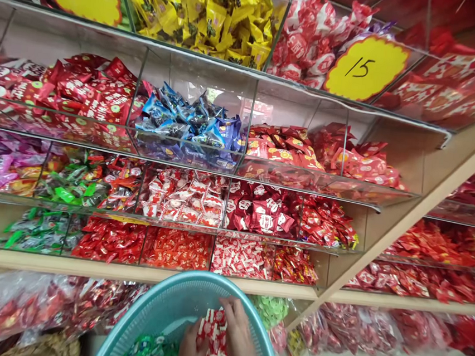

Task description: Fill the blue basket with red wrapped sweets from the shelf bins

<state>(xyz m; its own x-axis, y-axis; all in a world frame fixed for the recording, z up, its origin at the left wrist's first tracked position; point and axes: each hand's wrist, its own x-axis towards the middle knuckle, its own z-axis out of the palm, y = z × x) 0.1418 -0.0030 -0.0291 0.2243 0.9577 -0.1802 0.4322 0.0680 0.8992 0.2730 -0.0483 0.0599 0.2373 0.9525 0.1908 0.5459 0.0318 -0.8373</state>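
A teal plastic basket (159, 292) is in front of me at the bottom of the view. Inside it, my left hand (191, 350) and my right hand (241, 338) are cupped from both sides around a heap of red-and-white wrapped candies (214, 341). The fingers of both hands are curled, partly hidden by the candies. Green wrapped candies (150, 353) lie in the basket to the left of my left hand. Similar red-and-white candies (240, 256) fill a bottom-shelf compartment just beyond the basket.
Tiered shelves with clear dividers hold yellow candies (211, 19), blue candies (188, 117) and red candies (109, 238). Yellow price tags (368, 67) hang on top. A slanting wooden post (412, 200) stands at right. Bagged candies (19, 302) lie below the shelf.
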